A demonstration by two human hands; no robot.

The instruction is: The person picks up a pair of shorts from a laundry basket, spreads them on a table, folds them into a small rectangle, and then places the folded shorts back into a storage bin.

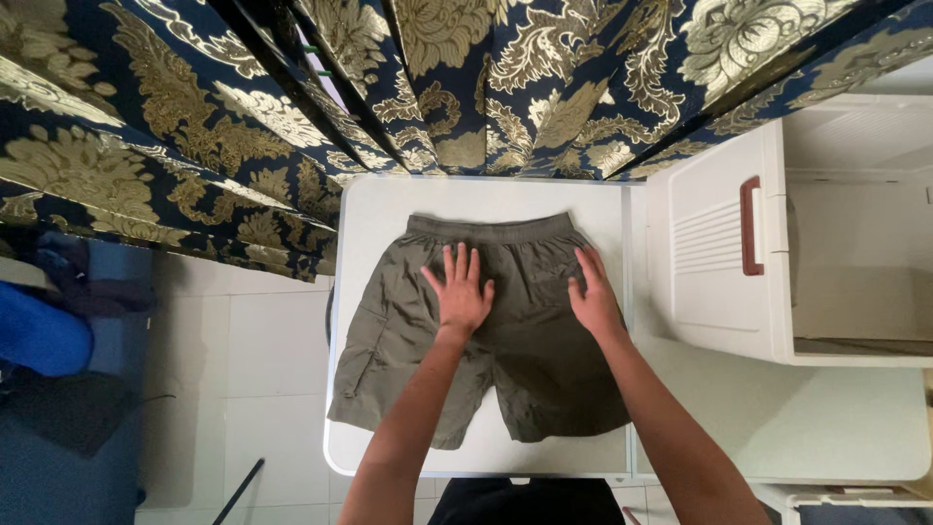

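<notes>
Olive-green fabric shorts [505,331] with an elastic waistband lie spread flat on a small white rectangular table [384,209], waistband toward the navy curtain with gold floral pattern [437,78]. Left hand [460,292] rests palm-down on the middle of the shorts, fingers spread wide, gripping nothing. Right hand [593,292] lies flat and open on the shorts' right side. Just right of the table stands a white plastic storage cabinet [719,253], its door with a red handle [750,226] open.

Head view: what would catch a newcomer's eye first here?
Olive shorts lie spread flat on a small white table, with the left hand and right hand pressed flat on them, fingers spread. Behind hangs a navy and gold curtain; a white cabinet stands open at right.
</notes>
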